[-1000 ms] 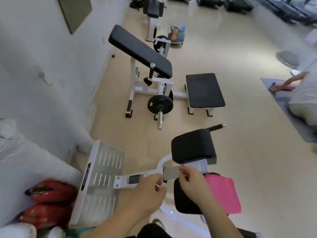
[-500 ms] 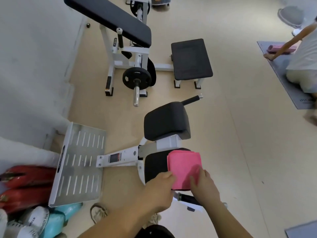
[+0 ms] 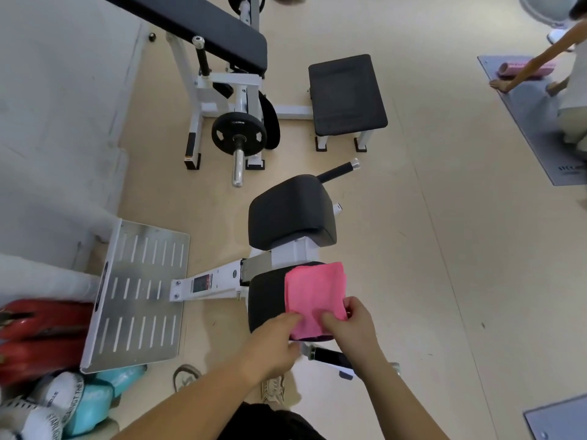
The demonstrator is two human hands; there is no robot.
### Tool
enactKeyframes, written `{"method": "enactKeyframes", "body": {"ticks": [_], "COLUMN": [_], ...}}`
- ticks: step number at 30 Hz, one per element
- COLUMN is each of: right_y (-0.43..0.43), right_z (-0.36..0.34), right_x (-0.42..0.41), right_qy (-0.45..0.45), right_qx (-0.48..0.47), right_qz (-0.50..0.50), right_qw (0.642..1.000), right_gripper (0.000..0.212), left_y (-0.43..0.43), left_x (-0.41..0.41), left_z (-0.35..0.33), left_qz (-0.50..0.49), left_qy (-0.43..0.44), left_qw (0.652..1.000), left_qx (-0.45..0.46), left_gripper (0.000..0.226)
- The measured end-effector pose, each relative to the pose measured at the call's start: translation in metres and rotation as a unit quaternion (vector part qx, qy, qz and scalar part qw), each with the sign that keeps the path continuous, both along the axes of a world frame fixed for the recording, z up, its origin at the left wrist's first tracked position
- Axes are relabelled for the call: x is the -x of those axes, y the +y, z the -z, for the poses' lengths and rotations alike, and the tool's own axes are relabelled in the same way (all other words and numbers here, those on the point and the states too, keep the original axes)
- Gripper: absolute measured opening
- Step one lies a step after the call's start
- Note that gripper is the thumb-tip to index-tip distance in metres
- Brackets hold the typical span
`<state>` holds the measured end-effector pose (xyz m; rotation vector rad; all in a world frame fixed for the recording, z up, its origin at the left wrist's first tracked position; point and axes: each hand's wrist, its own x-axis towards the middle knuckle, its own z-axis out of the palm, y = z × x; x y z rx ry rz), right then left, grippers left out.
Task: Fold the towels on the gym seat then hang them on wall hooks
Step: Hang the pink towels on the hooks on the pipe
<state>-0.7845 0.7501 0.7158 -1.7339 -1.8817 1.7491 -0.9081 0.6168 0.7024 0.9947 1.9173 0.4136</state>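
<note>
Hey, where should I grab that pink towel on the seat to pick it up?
Take the pink towel by its near edge, coming from your side of the gym seat. It lies flat and folded, and that edge overhangs the pad, where the left hand and right hand already reach it.

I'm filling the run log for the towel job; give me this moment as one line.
stage: folding | pink towel: folded, on black seat pad | left hand: on near-left edge | right hand: pinching near-right edge | hooks: not visible
</note>
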Motion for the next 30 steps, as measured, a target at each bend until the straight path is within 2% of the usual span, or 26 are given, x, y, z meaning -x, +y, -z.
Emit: {"method": "enactKeyframes", "body": {"ticks": [3, 4, 6, 8, 10, 12, 15, 18, 21, 23, 25, 30], "right_y": [-0.004, -0.004, -0.005, -0.008, -0.015, -0.028, -0.06, -0.105, -0.153, -0.183, -0.213, -0.283], "right_z": [-0.028, -0.037, -0.055, -0.074, -0.093, -0.11, -0.134, -0.151, -0.16, -0.162, -0.165, -0.175], "right_x": [0.022, 0.03, 0.047, 0.068, 0.094, 0.126, 0.18, 0.235, 0.291, 0.328, 0.362, 0.44], "right_qy": [0.069, 0.085, 0.103, 0.099, 0.11, 0.127, 0.133, 0.147, 0.14, 0.142, 0.157, 0.222], "right_qx": [-0.045, -0.07, -0.106, -0.116, -0.119, -0.123, -0.133, -0.131, -0.169, -0.172, -0.161, -0.033], "right_qz": [-0.057, -0.086, -0.155, -0.239, -0.342, -0.436, -0.499, -0.539, -0.63, -0.658, -0.654, -0.546], "right_qw": [0.995, 0.99, 0.977, 0.959, 0.926, 0.882, 0.846, 0.819, 0.744, 0.719, 0.722, 0.807], "right_gripper": [0.016, 0.01, 0.01, 0.014, 0.016, 0.016, 0.026, 0.031, 0.027, 0.025, 0.021, 0.025], "left_y": [-0.007, -0.01, -0.018, -0.029, -0.042, -0.063, -0.108, -0.166, -0.23, -0.271, -0.309, -0.384], "left_x": [0.013, 0.02, 0.037, 0.054, 0.071, 0.085, 0.105, 0.134, 0.166, 0.187, 0.209, 0.276], "left_z": [-0.013, -0.022, -0.041, -0.057, -0.071, -0.085, -0.117, -0.137, -0.157, -0.168, -0.174, -0.185], "left_qz": [-0.146, -0.185, -0.207, -0.189, -0.155, -0.156, -0.277, -0.407, -0.511, -0.572, -0.616, -0.66], "left_qy": [0.017, 0.033, 0.085, 0.144, 0.182, 0.176, 0.108, 0.047, 0.028, 0.016, 0.004, 0.008], "left_qw": [0.982, 0.97, 0.953, 0.946, 0.941, 0.938, 0.927, 0.882, 0.825, 0.774, 0.734, 0.697], "left_qx": [-0.117, -0.153, -0.204, -0.219, -0.241, -0.254, -0.23, -0.232, -0.241, -0.271, -0.285, -0.28], "left_gripper": [0.03, 0.032, 0.046, 0.071, 0.084, 0.08, 0.055, 0.022, 0.02, 0.02, 0.023, 0.015]}}
